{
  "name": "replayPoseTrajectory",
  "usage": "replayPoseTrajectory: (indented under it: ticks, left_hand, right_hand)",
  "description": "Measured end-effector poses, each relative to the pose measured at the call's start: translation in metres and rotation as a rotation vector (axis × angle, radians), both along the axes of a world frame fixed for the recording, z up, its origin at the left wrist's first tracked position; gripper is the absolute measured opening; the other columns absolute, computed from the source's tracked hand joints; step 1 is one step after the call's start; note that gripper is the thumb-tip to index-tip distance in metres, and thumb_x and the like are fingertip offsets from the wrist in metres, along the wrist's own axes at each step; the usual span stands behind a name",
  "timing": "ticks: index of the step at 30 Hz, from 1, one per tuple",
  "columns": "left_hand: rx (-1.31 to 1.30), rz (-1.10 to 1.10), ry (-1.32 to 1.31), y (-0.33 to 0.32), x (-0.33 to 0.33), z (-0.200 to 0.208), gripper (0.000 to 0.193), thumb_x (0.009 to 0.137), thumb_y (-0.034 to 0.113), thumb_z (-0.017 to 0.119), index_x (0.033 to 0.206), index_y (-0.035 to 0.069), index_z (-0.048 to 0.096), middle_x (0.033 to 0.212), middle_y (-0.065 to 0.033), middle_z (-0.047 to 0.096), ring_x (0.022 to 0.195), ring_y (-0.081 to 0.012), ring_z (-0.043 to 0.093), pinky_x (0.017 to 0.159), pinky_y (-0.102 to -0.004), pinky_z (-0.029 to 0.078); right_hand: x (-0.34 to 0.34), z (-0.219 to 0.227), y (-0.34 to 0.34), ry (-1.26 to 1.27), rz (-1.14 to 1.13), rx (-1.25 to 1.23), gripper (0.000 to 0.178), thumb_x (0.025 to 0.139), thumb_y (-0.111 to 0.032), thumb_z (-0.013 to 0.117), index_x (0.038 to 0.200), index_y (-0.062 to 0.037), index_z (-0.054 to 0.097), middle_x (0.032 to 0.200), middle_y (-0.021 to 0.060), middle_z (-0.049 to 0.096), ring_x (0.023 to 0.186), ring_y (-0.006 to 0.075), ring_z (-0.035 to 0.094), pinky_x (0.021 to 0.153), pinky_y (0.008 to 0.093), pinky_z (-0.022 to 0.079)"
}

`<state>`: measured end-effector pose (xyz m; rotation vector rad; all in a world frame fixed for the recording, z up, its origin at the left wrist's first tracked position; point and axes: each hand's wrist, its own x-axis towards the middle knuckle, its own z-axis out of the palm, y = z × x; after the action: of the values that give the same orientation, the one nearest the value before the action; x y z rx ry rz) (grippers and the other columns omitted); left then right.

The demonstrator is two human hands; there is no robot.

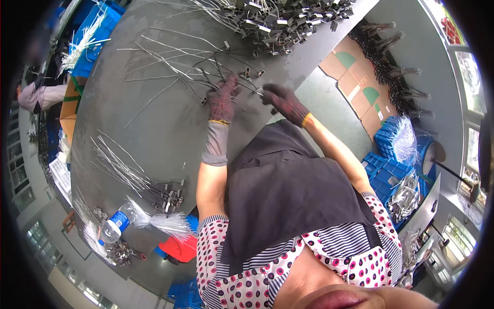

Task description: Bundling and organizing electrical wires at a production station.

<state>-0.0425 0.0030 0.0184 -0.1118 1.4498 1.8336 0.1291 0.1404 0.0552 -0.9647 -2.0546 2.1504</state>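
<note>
My left hand (224, 102), in a dark red and black glove, is closed over several thin wires (177, 69) with small metal clips at their ends. The wires fan out to the left across the grey table (139, 108). My right hand (286, 104), in a similar glove with a yellow cuff, is just to the right, near the clip ends. Motion blurs its fingers, and whether it grips a wire is unclear. A few loose clips (247, 71) lie just beyond my hands.
A large heap of clipped wires (293, 23) covers the table's far right. Another bundle (123, 165) lies near left, with a plastic bottle (114, 227) and white ties (167, 224) close by. Flattened cardboard (357, 87), dark wire bundles (381, 67) and blue crates (386, 172) are off to the right.
</note>
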Motion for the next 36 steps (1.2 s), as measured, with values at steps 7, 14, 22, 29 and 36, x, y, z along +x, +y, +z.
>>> replayPoseTrajectory:
  ticks: [7, 14, 22, 29, 36]
  left_hand:
    - [-0.013, -0.157, 0.549, 0.029, 0.012, -0.016, 0.017, 0.093, 0.016, 0.064, 0.103, 0.004, 0.070, 0.090, -0.0075, 0.071, 0.075, -0.0181, 0.069, 0.065, -0.0282, 0.053]
    - [-1.016, -0.100, 0.874, -0.006, -0.025, -0.002, 0.035, 0.086, 0.036, 0.074, 0.093, 0.003, 0.070, 0.075, -0.0089, 0.069, 0.068, -0.0181, 0.064, 0.062, -0.0326, 0.050]
    - [-0.312, -0.122, 0.181, -0.008, -0.006, 0.007, 0.033, 0.092, 0.035, 0.068, 0.097, 0.003, 0.069, 0.081, -0.0067, 0.069, 0.070, -0.0191, 0.065, 0.066, -0.0332, 0.054]
    - [0.368, -0.111, -0.285, 0.014, 0.042, 0.012, 0.028, 0.097, 0.021, 0.063, 0.116, 0.001, 0.064, 0.100, -0.0117, 0.068, 0.080, -0.0188, 0.068, 0.073, -0.0353, 0.059]
    - [0.086, -0.393, -0.152, 0.056, 0.079, 0.016, 0.026, 0.097, 0.018, 0.062, 0.117, 0.003, 0.065, 0.101, -0.0108, 0.068, 0.086, -0.0214, 0.067, 0.074, -0.0357, 0.058]
  right_hand:
    - [-0.074, 0.015, 0.017, 0.209, 0.098, 0.209, 0.067, 0.092, -0.057, 0.052, 0.120, 0.0039, 0.057, 0.099, 0.0230, 0.066, 0.084, 0.0308, 0.068, 0.074, 0.0393, 0.055]
    - [-0.084, 0.029, 0.066, -0.045, -0.459, 0.575, 0.059, 0.092, -0.051, 0.057, 0.110, 0.0043, 0.065, 0.098, 0.0282, 0.067, 0.091, 0.0397, 0.065, 0.086, 0.0463, 0.050]
    - [-0.092, 0.034, 0.088, 0.333, -0.298, -0.057, 0.041, 0.090, -0.030, 0.066, 0.111, 0.0046, 0.067, 0.098, 0.0165, 0.071, 0.083, 0.0218, 0.070, 0.076, 0.0320, 0.058]
    - [-0.003, 0.017, 0.071, 0.131, -0.401, -0.017, 0.031, 0.091, -0.018, 0.066, 0.111, 0.0057, 0.067, 0.102, 0.0129, 0.072, 0.088, 0.0190, 0.070, 0.081, 0.0308, 0.058]
    - [0.147, 0.033, 0.020, 0.044, -0.329, -0.013, 0.018, 0.088, -0.005, 0.063, 0.103, 0.0041, 0.070, 0.090, 0.0089, 0.070, 0.074, 0.0137, 0.064, 0.068, 0.0278, 0.054]
